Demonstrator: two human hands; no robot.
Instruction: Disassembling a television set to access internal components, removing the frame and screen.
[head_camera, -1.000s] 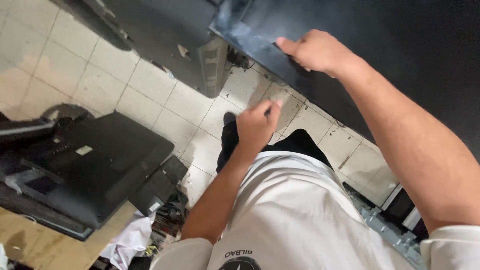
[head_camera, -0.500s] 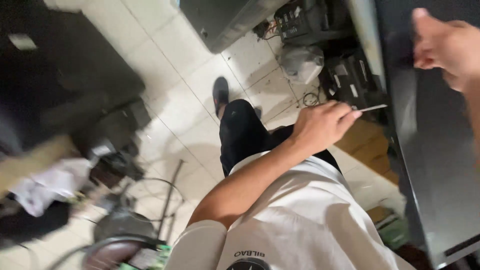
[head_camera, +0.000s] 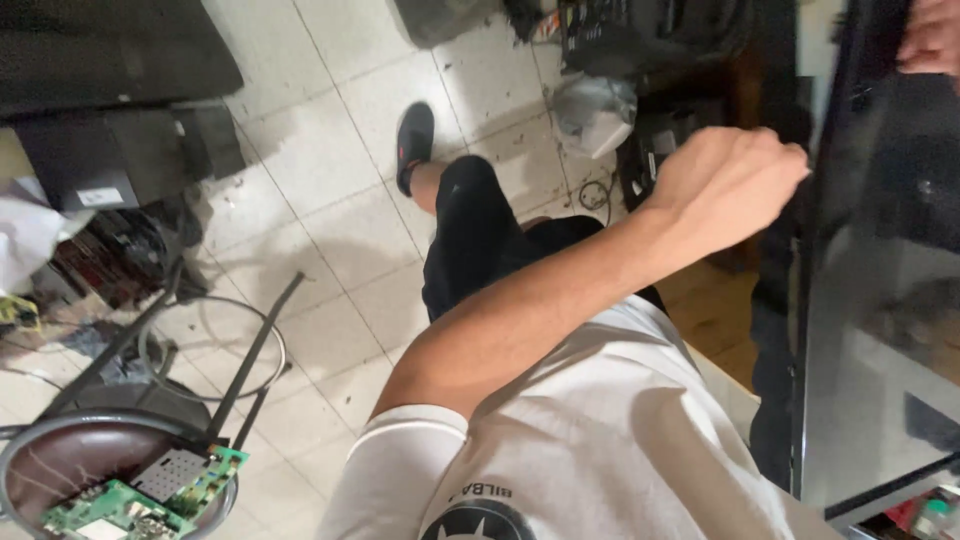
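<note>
Right of the seated person, a large black flat panel (head_camera: 880, 300) stands on edge, long axis running away from the camera — left hand (head_camera: 725, 180) curled against its near edge, right hand (head_camera: 935, 35) gripping the far top.

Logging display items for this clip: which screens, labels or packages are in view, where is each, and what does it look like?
Flat screen panel: right edge, large, glossy black, dark; left hand at its edge, right hand on top.
Label: small white rectangle on a black box, upper left.
Plastic bag: crumpled, grey-white, on the floor, top centre.
</note>
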